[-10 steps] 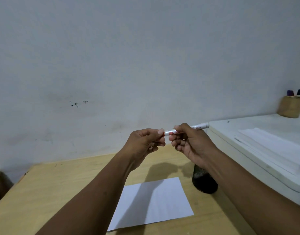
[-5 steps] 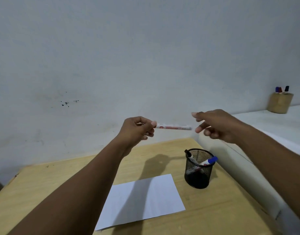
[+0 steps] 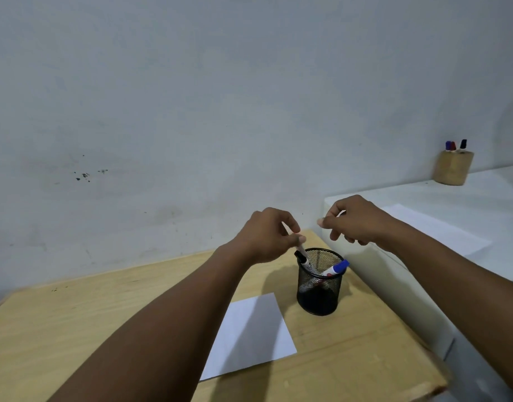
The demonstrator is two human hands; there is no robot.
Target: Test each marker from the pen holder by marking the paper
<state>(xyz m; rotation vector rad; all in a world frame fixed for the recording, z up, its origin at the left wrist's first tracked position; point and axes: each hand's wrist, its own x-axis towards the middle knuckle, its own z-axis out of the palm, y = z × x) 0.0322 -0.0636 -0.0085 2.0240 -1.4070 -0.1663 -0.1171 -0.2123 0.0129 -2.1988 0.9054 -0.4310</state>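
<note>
Marker [image 3: 301, 250], horizontal half second ago, now tip-down entering pen holder [image 3: 319, 282] at its 10 o'clock; left hand [image 3: 266, 236] fingers pinching it. Right hand [image 3: 356, 220] loosely curled, empty. Paper [image 3: 250, 335] shows no marks.

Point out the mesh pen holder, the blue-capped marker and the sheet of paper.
mesh pen holder [image 3: 319, 297], head view, on its front mesh wall.
blue-capped marker [image 3: 340, 266], head view, on its blue cap.
sheet of paper [image 3: 258, 340], head view, on its bare middle.

We see black mesh pen holder [image 3: 319, 288] upright on desk, markers [image 3: 335, 268] leaning inside; white paper [image 3: 250, 336] flat beside it.
</note>
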